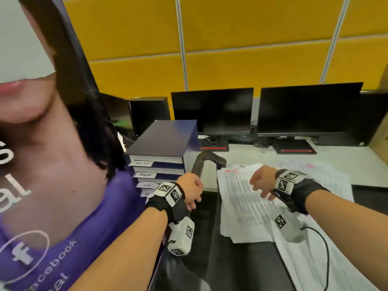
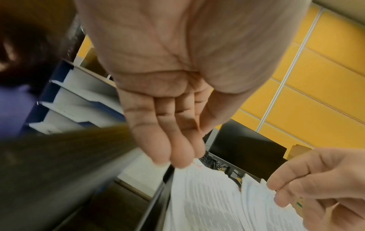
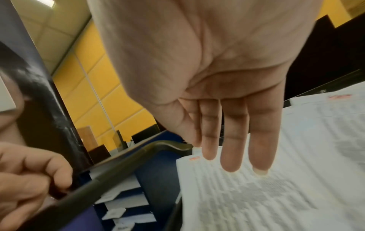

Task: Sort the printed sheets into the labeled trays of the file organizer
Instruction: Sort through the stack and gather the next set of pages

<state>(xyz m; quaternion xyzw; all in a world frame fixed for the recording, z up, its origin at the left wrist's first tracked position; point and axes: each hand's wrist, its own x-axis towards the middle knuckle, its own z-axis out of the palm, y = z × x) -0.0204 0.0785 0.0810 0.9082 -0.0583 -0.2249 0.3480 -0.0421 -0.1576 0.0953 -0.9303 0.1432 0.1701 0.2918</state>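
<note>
Right hand fingers straight, holding nothing, over printed sheets; left hand loose, empty. Risk: several loose sheets lifting together, misfiling into file organizer beyond left hand.

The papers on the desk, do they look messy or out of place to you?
Somewhat. The printed sheets lie fanned and overlapping rather than squared into one stack, and their near edge hangs past the desk edge. The blue file organizer stands upright. Nothing looks torn or spilled.

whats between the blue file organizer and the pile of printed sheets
A black chair armrest rises between the file organizer and the printed sheets, plainest in the head view. The left hand is at that armrest.
</note>
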